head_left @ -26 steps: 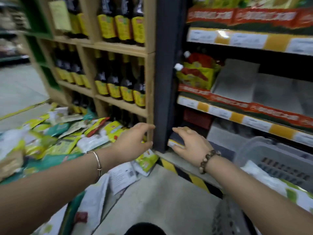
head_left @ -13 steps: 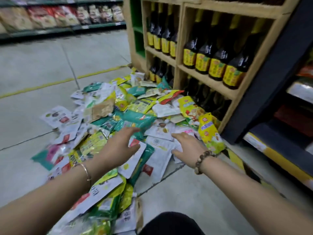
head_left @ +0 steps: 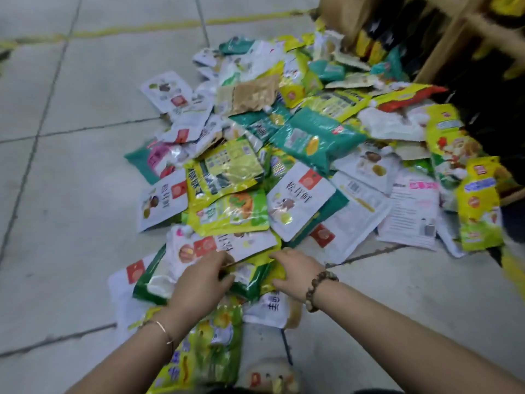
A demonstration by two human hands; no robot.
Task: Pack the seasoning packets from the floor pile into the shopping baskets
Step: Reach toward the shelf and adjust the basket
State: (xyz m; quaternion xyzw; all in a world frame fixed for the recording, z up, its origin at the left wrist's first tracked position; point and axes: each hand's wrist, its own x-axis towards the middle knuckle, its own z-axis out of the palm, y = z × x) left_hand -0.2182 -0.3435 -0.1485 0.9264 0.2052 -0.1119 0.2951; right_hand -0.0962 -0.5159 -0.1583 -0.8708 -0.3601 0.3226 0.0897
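Nearest, the left hand and right hand meet at the pile's near edge; both curl their fingers round the green-and-yellow packets between them; beyond, the seasoning packet pile sprawls thickly over the tiled floor, up against a wooden shelf of bottles; no shopping basket is in view; most of the packing appears undone.

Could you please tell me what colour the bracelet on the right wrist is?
Brown beaded bracelet; head view.
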